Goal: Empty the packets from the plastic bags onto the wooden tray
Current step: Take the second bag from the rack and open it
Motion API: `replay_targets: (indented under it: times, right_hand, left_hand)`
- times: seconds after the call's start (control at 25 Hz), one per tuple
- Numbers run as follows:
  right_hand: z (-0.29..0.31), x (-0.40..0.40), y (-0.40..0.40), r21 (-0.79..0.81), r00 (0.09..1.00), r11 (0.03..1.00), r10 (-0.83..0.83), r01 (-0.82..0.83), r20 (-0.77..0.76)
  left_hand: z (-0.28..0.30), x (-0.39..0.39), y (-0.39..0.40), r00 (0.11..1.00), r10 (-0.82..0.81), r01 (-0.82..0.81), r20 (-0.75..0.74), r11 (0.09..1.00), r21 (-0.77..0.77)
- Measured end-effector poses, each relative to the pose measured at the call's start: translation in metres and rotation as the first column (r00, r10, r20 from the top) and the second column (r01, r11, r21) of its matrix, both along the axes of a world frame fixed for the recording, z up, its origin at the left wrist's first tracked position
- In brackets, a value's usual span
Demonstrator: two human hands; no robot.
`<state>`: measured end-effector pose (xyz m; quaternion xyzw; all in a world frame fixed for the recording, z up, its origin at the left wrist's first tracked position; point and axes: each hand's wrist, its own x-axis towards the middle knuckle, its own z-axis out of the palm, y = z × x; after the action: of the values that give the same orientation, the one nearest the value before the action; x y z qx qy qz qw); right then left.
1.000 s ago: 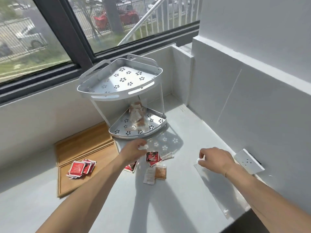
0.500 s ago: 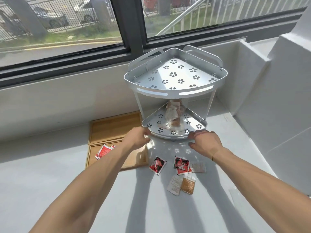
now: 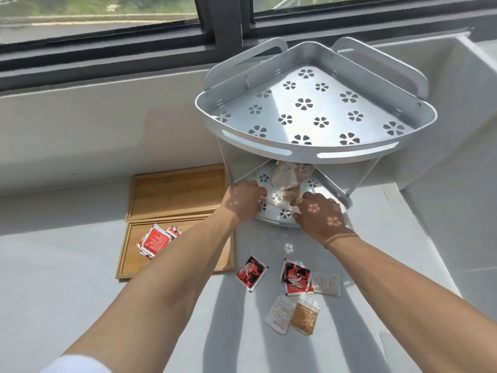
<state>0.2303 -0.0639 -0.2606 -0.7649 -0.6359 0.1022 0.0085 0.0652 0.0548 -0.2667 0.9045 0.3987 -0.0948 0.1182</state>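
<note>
A clear plastic bag (image 3: 289,181) of brown and white packets lies on the lower shelf of a white two-tier corner rack (image 3: 309,122). Both my hands reach under the top shelf: my left hand (image 3: 246,199) and my right hand (image 3: 318,214) pinch the bag's near edge from either side. The wooden tray (image 3: 177,192) lies to the left against the wall, and its front compartment holds a pile of red packets (image 3: 156,239). Loose packets lie on the counter in front of the rack: red-black ones (image 3: 251,273) and white and brown ones (image 3: 305,317).
The rack stands in the corner beneath a dark-framed window (image 3: 220,25). A raised white ledge and wall (image 3: 457,162) close off the right side. The grey counter (image 3: 53,278) stretches left and towards me.
My view has swung left and closer to the rack. Both hands moved forward from the counter onto the lower shelf and took hold of the bag's edge.
</note>
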Motion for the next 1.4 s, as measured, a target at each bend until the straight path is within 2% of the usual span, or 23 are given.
replay_targets:
  times: [0.16,0.32,0.4,0.52,0.6,0.72,0.84,1.08,1.28,1.4]
  right_hand:
    - [-0.005,0.003,0.012,-0.047,1.000,0.999,-0.017,0.016,-0.018]
    - [-0.013,0.003,0.016,-0.030,0.999,0.998,-0.048,0.048,-0.004]
    - [-0.014,0.005,0.018,-0.034,1.000,0.999,-0.007,0.008,0.026]
    - [-0.014,0.003,0.020,-0.084,0.979,0.985,0.158,-0.148,0.128]
    - [-0.011,0.003,0.020,-0.095,0.978,0.986,0.153,-0.140,0.140]
    - [-0.001,0.005,0.013,-0.037,0.997,0.998,0.046,-0.044,0.062]
    - [0.017,0.004,0.001,0.048,0.997,0.998,0.034,-0.038,0.068]
    - [0.066,-0.005,-0.017,0.184,0.997,0.982,-0.052,0.043,0.048]
    - [0.100,-0.019,-0.045,0.260,0.975,0.951,-0.118,0.166,-0.190]
    - [0.118,-0.035,-0.063,0.342,0.968,0.927,-0.068,0.151,-0.243]
  left_hand:
    - [-0.010,0.004,0.008,0.997,-0.027,0.026,0.067,1.000,0.015]
    - [-0.017,0.006,0.013,0.995,-0.040,0.037,0.088,0.999,0.032]
    - [-0.018,0.006,0.012,0.995,-0.072,0.069,0.070,0.996,0.051]
    - [-0.015,0.007,0.008,0.987,-0.160,0.158,0.008,0.981,0.112]
    - [-0.011,0.007,0.003,0.985,-0.170,0.167,0.015,0.978,0.124]
    - [0.002,0.002,-0.005,0.990,-0.117,0.110,0.081,0.990,0.086]
    - [0.020,-0.002,-0.015,0.987,-0.047,0.040,0.155,0.998,0.044]
    - [0.056,-0.020,-0.045,0.937,-0.030,-0.026,0.349,0.988,0.154]
    - [0.094,-0.040,-0.073,0.908,0.002,-0.107,0.420,0.968,0.228]
    - [0.111,-0.061,-0.092,0.891,0.007,-0.147,0.453,0.951,0.273]
